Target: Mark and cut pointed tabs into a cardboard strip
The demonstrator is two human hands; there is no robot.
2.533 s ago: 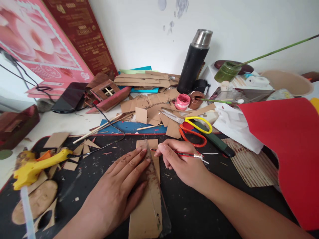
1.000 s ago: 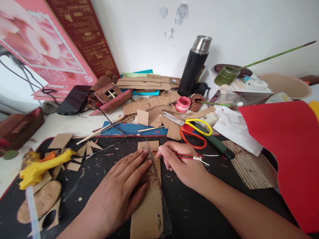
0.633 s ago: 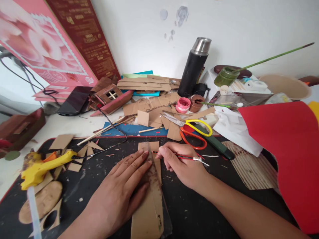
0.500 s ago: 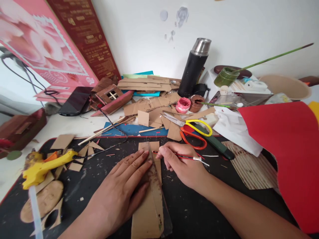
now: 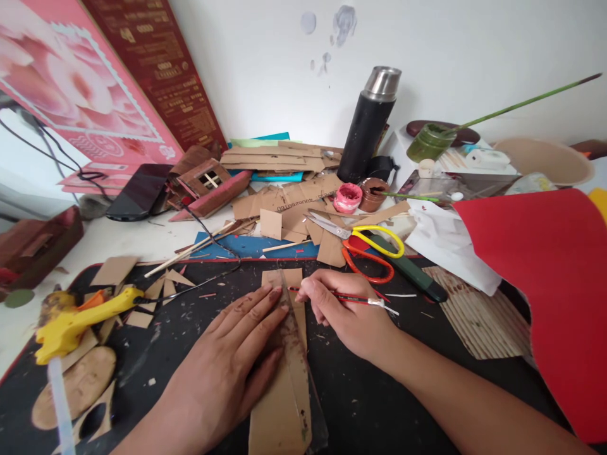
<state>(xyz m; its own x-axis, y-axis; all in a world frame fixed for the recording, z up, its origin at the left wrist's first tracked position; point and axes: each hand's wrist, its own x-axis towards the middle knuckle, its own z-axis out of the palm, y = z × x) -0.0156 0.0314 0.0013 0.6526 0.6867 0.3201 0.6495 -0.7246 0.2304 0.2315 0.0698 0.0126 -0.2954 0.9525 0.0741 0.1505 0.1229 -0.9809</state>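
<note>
Black mat (image 5: 370,411) — cardboard strip (image 5: 271,414), scraps (image 5: 114,272), ribbed cardboard piece (image 5: 486,316)

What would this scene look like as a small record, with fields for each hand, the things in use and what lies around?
Left hand: laid flat, fingertips on the clear ruler
Right hand: holding a red-and-black pencil, tip close to the ruler; contact unclear
Under the ruler: a cardboard piece
Work surface: black mat
At left: yellow glue gun
Beyond the right hand: scissors with yellow and orange handles
Farther back: black flask, pink paint jar
At right: red sheet
</note>
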